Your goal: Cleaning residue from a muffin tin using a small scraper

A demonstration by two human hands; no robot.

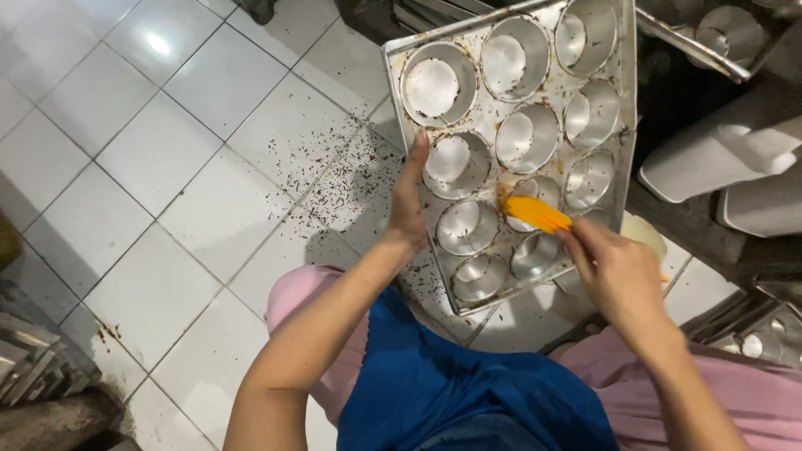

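gleaming white floor tiles (167, 150) strewn with dark crumbs (326, 179), left hand (408, 205) grip holding muffin tray (622, 50), right hand (614, 267) grip holding orange brush (535, 213)

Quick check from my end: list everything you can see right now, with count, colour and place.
muffin tray: one, silver metal, crumb-stained, held tilted above the floor
scraper: one, orange, against the tray's cups
crumbs: many, dark, scattered on the tiles left of the tray
floor tiles: white, left half
more trays: silver, right edge; another at top right
pale containers: two, off-white, right side
apron: one, blue, over pink clothing
left hand: steadies the tray's left edge
right hand: grips the scraper
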